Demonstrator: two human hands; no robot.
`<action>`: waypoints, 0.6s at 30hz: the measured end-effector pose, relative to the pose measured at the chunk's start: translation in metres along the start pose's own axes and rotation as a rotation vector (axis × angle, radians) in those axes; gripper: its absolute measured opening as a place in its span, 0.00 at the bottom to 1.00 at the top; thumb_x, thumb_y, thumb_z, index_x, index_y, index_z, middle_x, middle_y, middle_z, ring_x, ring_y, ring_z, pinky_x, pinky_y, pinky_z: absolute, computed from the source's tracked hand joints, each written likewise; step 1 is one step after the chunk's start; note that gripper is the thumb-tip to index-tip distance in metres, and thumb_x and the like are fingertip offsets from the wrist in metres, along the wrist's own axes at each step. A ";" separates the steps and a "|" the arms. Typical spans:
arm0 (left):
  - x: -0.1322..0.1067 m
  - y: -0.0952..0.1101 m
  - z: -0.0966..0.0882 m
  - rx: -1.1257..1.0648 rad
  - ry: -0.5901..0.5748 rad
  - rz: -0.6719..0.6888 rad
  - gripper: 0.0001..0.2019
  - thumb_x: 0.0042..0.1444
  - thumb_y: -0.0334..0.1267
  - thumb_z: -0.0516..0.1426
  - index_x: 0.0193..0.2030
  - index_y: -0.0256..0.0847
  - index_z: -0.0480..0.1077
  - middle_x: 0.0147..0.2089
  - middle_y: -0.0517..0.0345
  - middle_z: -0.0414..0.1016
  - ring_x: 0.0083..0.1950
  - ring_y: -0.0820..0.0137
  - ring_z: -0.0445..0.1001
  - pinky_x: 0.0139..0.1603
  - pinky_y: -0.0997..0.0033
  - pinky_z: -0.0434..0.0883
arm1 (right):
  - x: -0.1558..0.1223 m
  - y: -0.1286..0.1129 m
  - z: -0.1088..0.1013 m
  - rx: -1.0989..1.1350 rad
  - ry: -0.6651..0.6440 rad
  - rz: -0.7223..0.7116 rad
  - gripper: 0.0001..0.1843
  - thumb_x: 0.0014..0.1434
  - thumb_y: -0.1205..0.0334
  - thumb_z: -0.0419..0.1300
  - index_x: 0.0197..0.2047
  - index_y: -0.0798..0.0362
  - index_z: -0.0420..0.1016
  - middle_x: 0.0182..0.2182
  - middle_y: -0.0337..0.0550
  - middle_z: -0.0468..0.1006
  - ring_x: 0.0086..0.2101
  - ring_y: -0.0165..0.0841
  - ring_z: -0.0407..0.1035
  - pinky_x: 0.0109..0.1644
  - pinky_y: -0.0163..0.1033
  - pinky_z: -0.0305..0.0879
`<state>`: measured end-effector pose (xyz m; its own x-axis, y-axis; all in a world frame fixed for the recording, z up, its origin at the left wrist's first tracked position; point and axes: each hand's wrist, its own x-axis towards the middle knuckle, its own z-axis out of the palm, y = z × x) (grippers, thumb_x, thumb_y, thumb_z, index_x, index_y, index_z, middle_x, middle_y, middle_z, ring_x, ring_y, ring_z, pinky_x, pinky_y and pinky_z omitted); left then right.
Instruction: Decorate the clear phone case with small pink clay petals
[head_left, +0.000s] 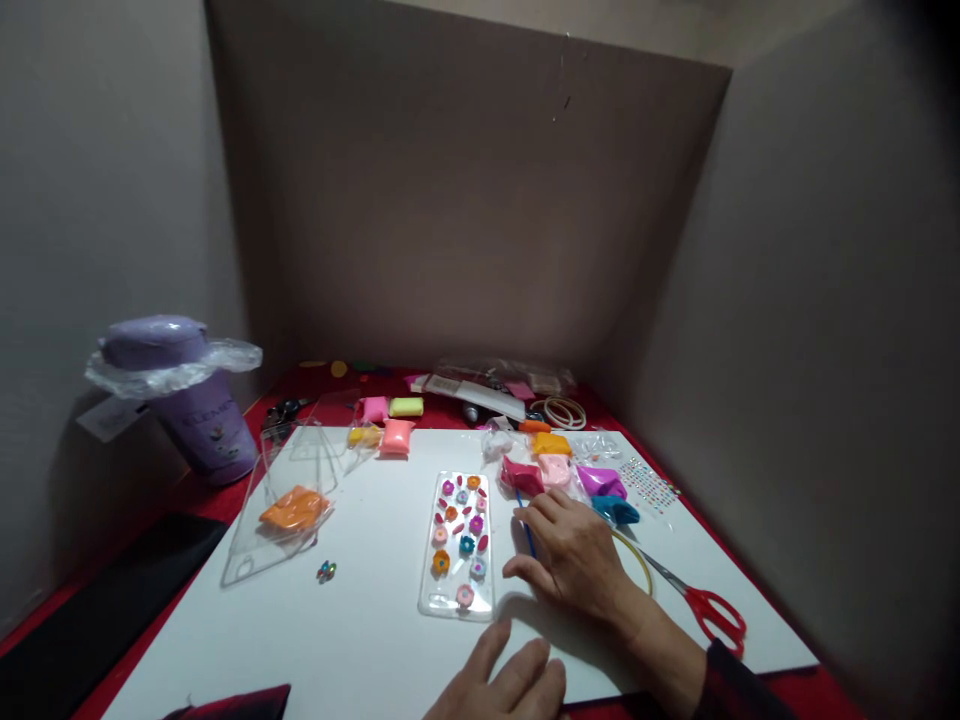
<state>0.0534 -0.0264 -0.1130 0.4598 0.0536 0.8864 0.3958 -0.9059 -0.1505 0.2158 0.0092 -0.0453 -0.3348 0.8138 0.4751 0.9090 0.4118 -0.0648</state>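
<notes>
A clear phone case [457, 605] lies flat on the white board, decorated with small clay flowers and red petal-like pieces. To its right, my right hand [576, 548] is palm down with thumb and forefinger apart. A thin blue stick [530, 538] lies at its fingertips; whether they touch it I cannot tell. Just beyond the fingers sits a packet of red clay [523, 476]. My left hand [504, 685], partly cut off by the bottom edge, is near the case's lower end with fingers apart and nothing visible in them.
Red-handled scissors [716, 612] and a yellowish ring [643, 565] lie right of my right hand. More clay packets, teal [616, 511] and purple [600, 482], sit behind. At left are an orange packet [296, 509], colored gems [326, 571] and a purple cup [199, 420].
</notes>
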 end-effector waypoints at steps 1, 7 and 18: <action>-0.001 -0.001 0.000 0.004 0.007 0.004 0.13 0.67 0.34 0.50 0.35 0.37 0.74 0.34 0.64 0.77 0.39 0.75 0.74 0.55 0.69 0.67 | 0.000 0.001 0.001 -0.003 0.006 0.009 0.15 0.60 0.49 0.59 0.35 0.53 0.75 0.30 0.47 0.75 0.34 0.41 0.68 0.35 0.42 0.60; -0.006 -0.004 -0.002 0.017 -0.025 0.051 0.16 0.68 0.34 0.47 0.35 0.41 0.74 0.36 0.65 0.78 0.42 0.73 0.73 0.52 0.67 0.67 | 0.021 0.013 -0.007 -0.037 0.087 0.149 0.11 0.63 0.67 0.53 0.45 0.57 0.74 0.42 0.55 0.75 0.43 0.45 0.68 0.42 0.45 0.64; -0.025 -0.003 0.003 0.018 -0.147 0.114 0.07 0.63 0.40 0.55 0.37 0.42 0.73 0.42 0.60 0.77 0.47 0.69 0.72 0.50 0.66 0.69 | 0.044 0.035 0.009 0.130 0.018 0.234 0.11 0.53 0.72 0.60 0.40 0.53 0.75 0.37 0.51 0.77 0.40 0.45 0.67 0.42 0.47 0.64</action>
<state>0.0436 -0.0235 -0.1359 0.6134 0.0128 0.7896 0.3475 -0.9022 -0.2554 0.2304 0.0625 -0.0343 -0.1141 0.8861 0.4492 0.9210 0.2639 -0.2866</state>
